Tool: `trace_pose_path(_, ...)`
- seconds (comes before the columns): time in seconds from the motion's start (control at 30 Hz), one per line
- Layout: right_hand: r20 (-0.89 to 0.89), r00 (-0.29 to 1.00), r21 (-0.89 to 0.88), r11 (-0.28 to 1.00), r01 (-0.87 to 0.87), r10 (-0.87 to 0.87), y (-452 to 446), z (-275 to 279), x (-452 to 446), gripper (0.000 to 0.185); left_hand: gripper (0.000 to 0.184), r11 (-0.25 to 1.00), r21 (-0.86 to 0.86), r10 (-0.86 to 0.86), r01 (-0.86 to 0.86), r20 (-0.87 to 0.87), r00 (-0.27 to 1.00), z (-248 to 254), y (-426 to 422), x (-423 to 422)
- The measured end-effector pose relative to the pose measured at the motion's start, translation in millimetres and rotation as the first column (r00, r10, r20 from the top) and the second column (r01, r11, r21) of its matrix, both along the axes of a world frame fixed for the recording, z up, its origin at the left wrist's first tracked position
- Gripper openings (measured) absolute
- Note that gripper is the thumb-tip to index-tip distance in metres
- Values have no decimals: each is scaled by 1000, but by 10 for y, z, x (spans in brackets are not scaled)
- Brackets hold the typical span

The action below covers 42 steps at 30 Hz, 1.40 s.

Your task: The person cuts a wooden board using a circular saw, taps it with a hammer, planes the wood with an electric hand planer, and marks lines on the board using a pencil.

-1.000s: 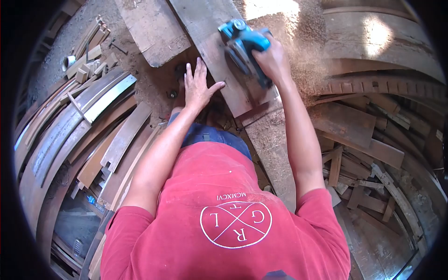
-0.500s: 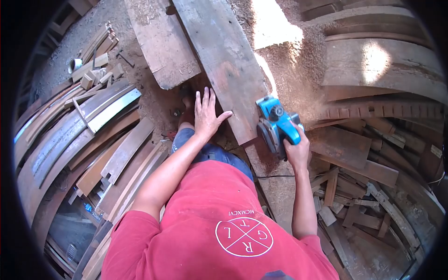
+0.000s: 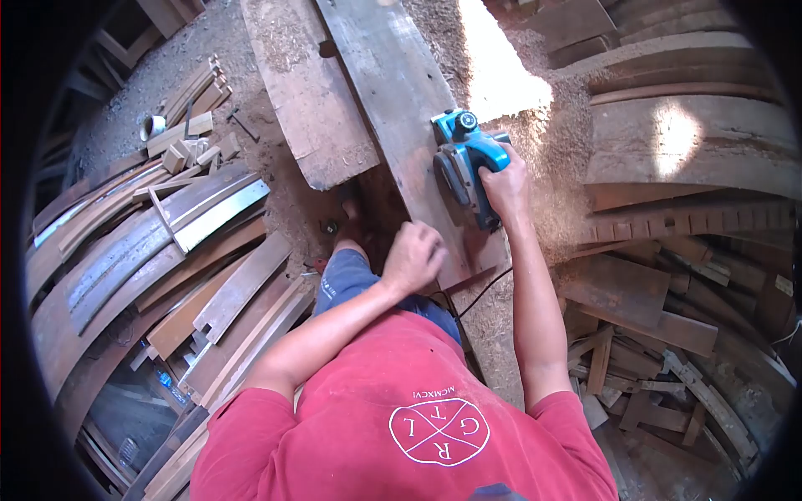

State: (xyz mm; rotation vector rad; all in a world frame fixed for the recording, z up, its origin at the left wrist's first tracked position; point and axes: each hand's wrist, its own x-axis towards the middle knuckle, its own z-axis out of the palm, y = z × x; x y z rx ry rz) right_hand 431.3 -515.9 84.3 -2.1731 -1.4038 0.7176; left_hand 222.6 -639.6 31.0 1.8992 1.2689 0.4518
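My right hand (image 3: 507, 184) is closed around the rear handle of a blue electric planer (image 3: 469, 159). The planer rests on the upper face of a long wooden plank (image 3: 393, 83), towards its near end. My left hand (image 3: 415, 257) hovers at the plank's left edge, slightly smeared, its fingers loosely bent and apart. Nothing shows in that hand, though its palm is hidden; whether it touches the wood I cannot tell. From the planer's rear a dark power cord (image 3: 484, 290) runs down across the plank's near end.
A second, wider board (image 3: 313, 108) lies left of the plank. Stacked curved timbers (image 3: 125, 267) fill the left side, with a tape roll (image 3: 153, 127) and a hammer-like tool (image 3: 243, 126) beyond. Curved beams (image 3: 693, 134) and offcuts (image 3: 652, 367) crowd the right. Sawdust (image 3: 555, 200) covers the ground.
The planer in my right hand has moved from the plank's right edge up and left onto its face. My left hand, flat and spread before, has drawn back towards me with fingers bent.
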Motion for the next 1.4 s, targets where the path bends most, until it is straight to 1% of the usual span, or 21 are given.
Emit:
trace_pose_path(0.03, -2, 1000, 7, 1000, -4, 4, 86, -22, -22, 49, 28, 983, -128, -110, 129, 146, 983, -25, -4, 57)
trace_pose_path(0.1, -14, 1000, 15, 1000, -7, 7, 251, -74, -74, 48, 25, 887, -354, -182, 297, 323, 929, -30, -70, 247)
trace_pose_path(0.17, -3, 1000, 33, 999, -17, 17, 388, -107, -125, 48, 23, 820, -346, -278, 457, 457, 845, -257, -127, 445)
trace_pose_path(0.23, 8, 1000, 52, 998, -27, 26, 512, -89, -179, 48, 20, 565, -635, -99, 527, 583, 807, -53, -74, 576)
trace_pose_path(0.3, 41, 999, 31, 999, -31, 30, 592, -64, -216, 48, 20, 517, -610, -156, 601, 623, 766, -84, -84, 601)
trace_pose_path(0.33, 40, 999, 35, 999, -33, 31, 626, -61, -231, 48, 23, 340, -675, 118, 655, 722, 682, -118, -112, 591)
trace_pose_path(0.37, 21, 999, 19, 999, -31, 31, 662, -58, -246, 48, 27, 156, -670, 399, 726, 715, 574, -163, -116, 581)
trace_pose_path(0.4, 3, 1000, 5, 1000, -30, 30, 700, -58, -260, 49, 36, 112, -678, 442, 726, 688, 575, -52, -13, 453)
trace_pose_path(0.43, 1, 1000, 11, 999, -31, 31, 747, -35, -282, 49, 36, 117, -679, 439, 725, 690, 576, 17, 60, 325)
trace_pose_path(0.5, 24, 999, -10, 1000, -26, 27, 836, 4, -330, 48, 42, 29, -711, 512, 703, 615, 600, 94, 202, 66)
trace_pose_path(0.57, 4, 1000, 2, 1000, -31, 31, 925, -50, -340, 49, 46, 38, -711, 429, 702, 646, 631, -7, 289, -147)
trace_pose_path(0.63, -15, 999, 16, 999, -31, 31, 1035, -36, -385, 50, 49, -11, -735, 66, 678, 676, 734, -116, 275, -312)
trace_pose_path(0.7, 7, 1000, -34, 999, 13, -12, 1123, 45, -458, 51, 46, -140, -759, 116, 635, 625, 772, -101, 337, -455)
trace_pose_path(0.77, -10, 1000, -48, 998, 27, -28, 1232, 82, -505, 50, 36, -10, -724, -149, 690, 683, 715, -155, 494, -560)
trace_pose_path(0.87, -59, 997, -64, 997, 44, -48, 1411, 97, -586, 51, 38, 141, -665, -265, 734, 689, 675, -125, 834, -733)
trace_pose_path(0.9, -56, 997, -69, 997, 43, -47, 1468, 96, -607, 51, 38, 138, -664, -261, 735, 692, 673, -84, 982, -784)
trace_pose_path(0.97, -85, 996, -18, 1000, 16, -18, 1596, 74, -637, 51, 38, -1, -778, -138, 628, 622, 771, 9, 1263, -896)
trace_pose_path(1.0, -69, 997, -51, 998, 26, -29, 1685, 148, -691, 51, 39, -17, -794, -115, 608, 606, 787, 16, 1371, -958)
trace_pose_path(1.17, -64, 997, -26, 999, 30, -32, 2102, 35, -807, 52, 40, 17, -781, -86, 624, 621, 779, -260, 1648, -1211)
trace_pose_path(1.3, -89, 996, 25, 999, 24, -21, 2419, -2, -931, 53, 40, -21, -817, -182, 576, 569, 802, -214, 2045, -1354)
trace_pose_path(1.4, -92, 996, 18, 1000, 21, -20, 2655, -10, -1017, 52, 42, -147, -815, -9, 561, 568, 823, -250, 2168, -1474)
